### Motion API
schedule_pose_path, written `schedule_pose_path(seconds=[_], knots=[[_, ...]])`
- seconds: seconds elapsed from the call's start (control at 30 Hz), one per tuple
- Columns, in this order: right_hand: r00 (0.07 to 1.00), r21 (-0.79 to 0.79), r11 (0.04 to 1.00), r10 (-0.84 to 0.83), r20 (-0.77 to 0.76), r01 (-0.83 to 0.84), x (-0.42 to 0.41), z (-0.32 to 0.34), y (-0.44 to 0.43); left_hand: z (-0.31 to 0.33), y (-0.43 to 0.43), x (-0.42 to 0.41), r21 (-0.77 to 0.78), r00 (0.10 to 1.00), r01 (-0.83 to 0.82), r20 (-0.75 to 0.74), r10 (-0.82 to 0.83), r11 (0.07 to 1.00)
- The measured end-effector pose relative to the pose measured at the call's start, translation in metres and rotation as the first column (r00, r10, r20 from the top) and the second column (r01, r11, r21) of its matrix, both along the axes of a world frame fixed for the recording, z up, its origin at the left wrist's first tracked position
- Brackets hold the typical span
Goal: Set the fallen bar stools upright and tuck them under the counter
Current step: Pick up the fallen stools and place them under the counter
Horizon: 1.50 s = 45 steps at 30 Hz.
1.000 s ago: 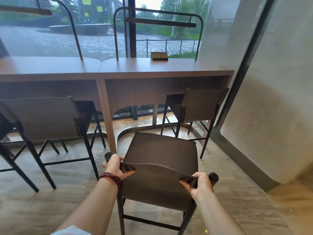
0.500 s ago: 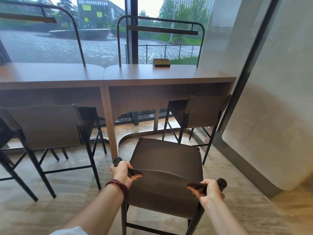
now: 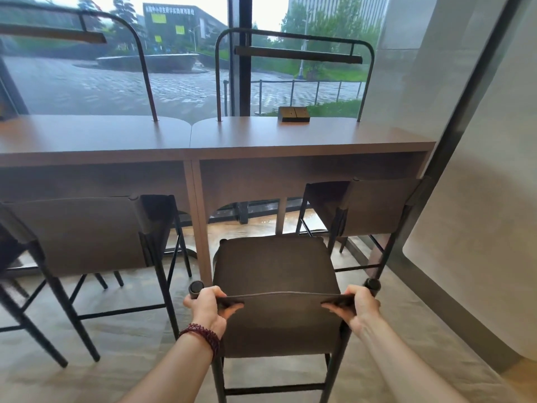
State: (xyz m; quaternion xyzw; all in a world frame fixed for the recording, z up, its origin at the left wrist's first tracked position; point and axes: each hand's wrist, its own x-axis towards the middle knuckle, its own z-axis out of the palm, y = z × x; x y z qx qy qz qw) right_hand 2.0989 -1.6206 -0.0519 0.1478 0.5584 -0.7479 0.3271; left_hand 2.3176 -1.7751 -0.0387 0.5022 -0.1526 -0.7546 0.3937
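Your left hand [image 3: 207, 308] and right hand [image 3: 359, 308] still pinch the backrest [image 3: 279, 324] by its top corners, thumbs on your side, fingers curled over the far side. Beyond your fingers, the upright stool [image 3: 276, 266] has moved nearer the counter [image 3: 261, 138] and now sits squarer to it.

The centre bar stool [image 3: 273, 269] stands upright on the floor [image 3: 122, 344], seat toward the tabletop [image 3: 290, 138]. The left hand [image 3: 205, 308] and the right hand [image 3: 359, 308] each grip one end of the top edge of its backrest. The left stool [image 3: 78, 231] and the right stool [image 3: 374, 205] stand upright at the tabletop, one on either side, and a small wooden block [image 3: 293, 114] rests on the tabletop near the window [image 3: 87, 82].
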Motion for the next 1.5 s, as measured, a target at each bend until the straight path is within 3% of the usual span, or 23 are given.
schedule_pose_path(seconds=[0.3,0.73,1.5], knots=[[0.995,-0.042,0.994,0.099,-0.02,-0.1,-0.086,-0.034,-0.085,-0.007,-0.058,-0.05,0.018,0.995,-0.083,-0.049,0.084,0.996],[0.992,-0.051,0.991,0.123,-0.01,-0.123,-0.177,-0.05,-0.158,-0.014,-0.13,-0.138,-0.033,0.994,-0.1,0.047,0.102,0.994],[0.992,-0.061,0.991,0.121,0.023,-0.119,-0.209,-0.044,-0.186,-0.011,-0.142,-0.174,-0.034,0.986,-0.167,0.006,0.168,0.985]])
